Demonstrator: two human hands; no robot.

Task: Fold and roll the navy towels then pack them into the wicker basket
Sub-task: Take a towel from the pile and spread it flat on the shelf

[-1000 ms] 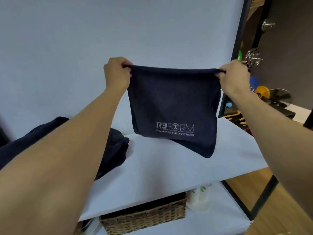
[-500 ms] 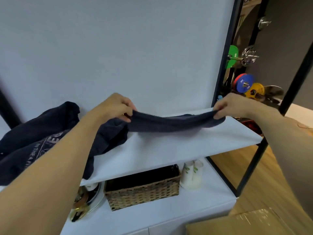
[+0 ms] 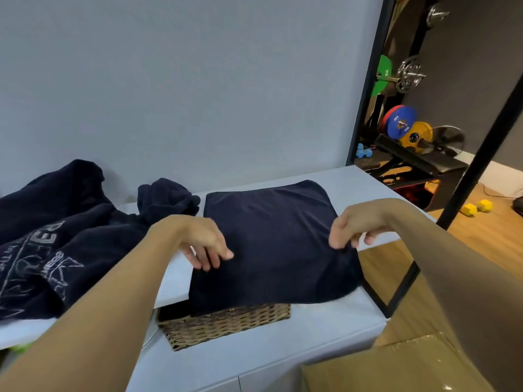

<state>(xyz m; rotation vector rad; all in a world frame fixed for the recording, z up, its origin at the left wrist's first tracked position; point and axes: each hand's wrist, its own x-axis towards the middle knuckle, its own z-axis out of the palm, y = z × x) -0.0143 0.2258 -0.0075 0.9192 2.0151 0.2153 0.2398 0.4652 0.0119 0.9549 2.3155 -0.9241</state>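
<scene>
My left hand point(image 3: 206, 244) is open, its fingers nearly straight and pointing down, the tips resting on the left border of the folded navy towel point(image 3: 277, 244). My right hand point(image 3: 353, 229) is more closed: its fingers are bent and the thumb and forefinger pinch the towel's right border, while the other fingers hang just past the shelf's front edge. The towel lies flat and square on the white shelf point(image 3: 365, 179) between my hands. Its far edge is straight and stops short of the grey wall, and its near part hangs over the shelf's front edge. That hanging flap hides the back of the wicker basket point(image 3: 226, 325), which stands on the lower white shelf point(image 3: 283, 352) directly below. I cannot tell what is inside the basket. To my left a heap of navy towels point(image 3: 56, 236) with white print takes up that end of the shelf, its nearest crumpled lobe just beside the flat towel's far left corner. A bare wedge of shelf shows under my left wrist. To the right a narrow bare strip runs to the shelf's end, where a black frame post point(image 3: 481, 154) slants up. A cardboard box point(image 3: 396, 366) sits low under my right forearm. Coloured weight plates point(image 3: 399, 121) and a yellow dumbbell point(image 3: 478, 206) lie well beyond on the gym floor.
</scene>
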